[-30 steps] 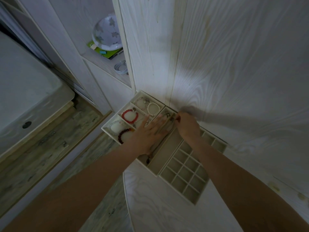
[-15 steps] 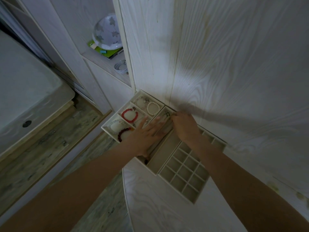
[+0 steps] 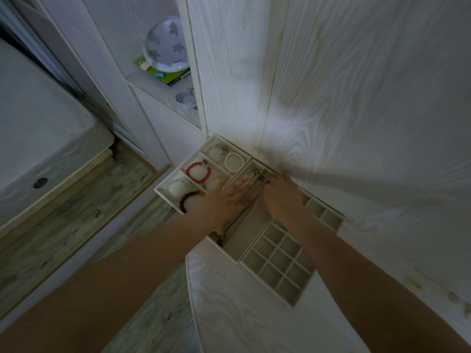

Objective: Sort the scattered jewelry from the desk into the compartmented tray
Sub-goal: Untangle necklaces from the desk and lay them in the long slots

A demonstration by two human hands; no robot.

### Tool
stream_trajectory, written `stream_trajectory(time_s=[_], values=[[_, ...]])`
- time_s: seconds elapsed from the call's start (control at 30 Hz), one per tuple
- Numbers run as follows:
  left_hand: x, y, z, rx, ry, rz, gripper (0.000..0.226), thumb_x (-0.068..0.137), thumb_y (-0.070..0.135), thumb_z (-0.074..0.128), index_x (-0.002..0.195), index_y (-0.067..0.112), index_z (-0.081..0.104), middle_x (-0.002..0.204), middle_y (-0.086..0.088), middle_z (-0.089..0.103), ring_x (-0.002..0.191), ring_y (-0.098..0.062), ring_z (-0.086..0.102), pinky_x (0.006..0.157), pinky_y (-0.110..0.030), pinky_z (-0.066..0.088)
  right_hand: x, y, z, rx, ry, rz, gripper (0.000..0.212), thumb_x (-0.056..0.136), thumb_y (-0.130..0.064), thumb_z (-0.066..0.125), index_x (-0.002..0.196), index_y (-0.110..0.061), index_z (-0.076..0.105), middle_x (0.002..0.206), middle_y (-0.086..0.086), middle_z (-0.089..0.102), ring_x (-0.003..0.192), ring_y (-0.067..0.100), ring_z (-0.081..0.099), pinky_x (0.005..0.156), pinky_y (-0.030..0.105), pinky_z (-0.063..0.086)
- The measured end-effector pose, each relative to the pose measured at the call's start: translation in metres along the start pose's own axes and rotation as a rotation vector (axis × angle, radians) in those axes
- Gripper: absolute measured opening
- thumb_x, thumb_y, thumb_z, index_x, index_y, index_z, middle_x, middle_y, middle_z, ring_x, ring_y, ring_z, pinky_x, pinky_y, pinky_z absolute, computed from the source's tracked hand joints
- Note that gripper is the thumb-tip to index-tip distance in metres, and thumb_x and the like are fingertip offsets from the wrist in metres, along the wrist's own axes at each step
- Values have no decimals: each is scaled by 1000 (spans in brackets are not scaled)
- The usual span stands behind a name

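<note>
Hands [image 3: 254,197] closed together over tray [image 3: 328,220].

The cream tray [image 3: 331,220] lies flat on the desk, its left end past the desk edge. That left end's large compartments hold a red bracelet [image 3: 198,172], a white pearl bracelet [image 3: 234,162] and a dark bead bracelet [image 3: 190,200]. Its right end is a grid of small empty cells.

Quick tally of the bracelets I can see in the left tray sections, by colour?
Bright red bracelet: 1
Dark red bracelet: 1
White pearl bracelet: 1
Pale bracelets: 2
Total: 5 plainly visible; the left hand may hide more.
</note>
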State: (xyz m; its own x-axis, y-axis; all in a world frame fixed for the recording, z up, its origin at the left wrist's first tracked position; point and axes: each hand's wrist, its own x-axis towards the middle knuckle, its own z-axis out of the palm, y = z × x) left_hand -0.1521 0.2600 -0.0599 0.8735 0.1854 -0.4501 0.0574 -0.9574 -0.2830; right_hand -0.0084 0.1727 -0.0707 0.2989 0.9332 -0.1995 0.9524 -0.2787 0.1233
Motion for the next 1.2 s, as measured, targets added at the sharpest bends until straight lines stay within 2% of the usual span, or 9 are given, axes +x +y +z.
stream_trajectory(time_s=[0.17, 0.27, 0.37, 0.57, 0.77, 1.0, 1.2], values=[[-1, 0, 9, -54, 11, -11, 121, 69, 61, 69, 150, 19, -11, 154, -11, -23, 141, -30, -23, 110, -52, -12, -2, -3, 4, 67, 43, 32, 26, 92, -14, 47, 108, -10, 68, 129, 12, 56, 126, 29, 42, 117, 42, 6], [-4, 0, 14, -85, -7, -28, 116, 70, 63, 67, 151, 20, -4, 155, -10, -23, 141, -29, -23, 108, -53, -15, -6, -3, 0, 113, 79, 30, 29, 91, -8, 45, 110, -5, 67, 129, 17, 55, 127, 30, 41, 117, 42, 6], [-7, 1, 18, -70, -27, -30, 110, 73, 62, 63, 151, 19, -2, 154, -12, -23, 141, -30, -24, 105, -52, -19, -8, -3, -4, 67, 19, -10, 28, 90, -10, 48, 111, -8, 66, 135, 15, 51, 131, 28, 38, 119, 44, 7], [-8, 3, 15, -57, -32, -44, 110, 74, 61, 63, 151, 17, -3, 154, -12, -25, 141, -30, -25, 106, -52, -19, -6, -4, -4, 0, -25, -27, 26, 89, -14, 51, 110, -12, 66, 128, 9, 56, 129, 25, 40, 119, 44, 4], [-11, 3, 16, -63, -18, -30, 103, 74, 60, 63, 151, 20, 8, 155, -12, -23, 141, -31, -24, 109, -56, -15, -7, -3, -4, 13, -29, -11, 25, 88, -11, 53, 109, -10, 67, 136, 13, 51, 133, 26, 37, 119, 44, 4], [-11, 4, 13, -51, -12, 0, 98, 76, 60, 62, 150, 30, 6, 153, -12, -26, 140, -32, -26, 108, -56, -15, -8, -6, -2, -1, -5, -15, 23, 90, -15, 52, 105, -13, 68, 126, 9, 58, 129, 25, 39, 119, 42, 3], [-10, 4, 12, -61, -16, 1, 101, 75, 59, 64, 150, 31, 3, 153, -12, -26, 140, -32, -26, 107, -54, -17, -5, -3, 0, 50, 51, 0, 24, 90, -12, 49, 103, -11, 70, 119, 8, 61, 124, 25, 45, 118, 40, 5]])
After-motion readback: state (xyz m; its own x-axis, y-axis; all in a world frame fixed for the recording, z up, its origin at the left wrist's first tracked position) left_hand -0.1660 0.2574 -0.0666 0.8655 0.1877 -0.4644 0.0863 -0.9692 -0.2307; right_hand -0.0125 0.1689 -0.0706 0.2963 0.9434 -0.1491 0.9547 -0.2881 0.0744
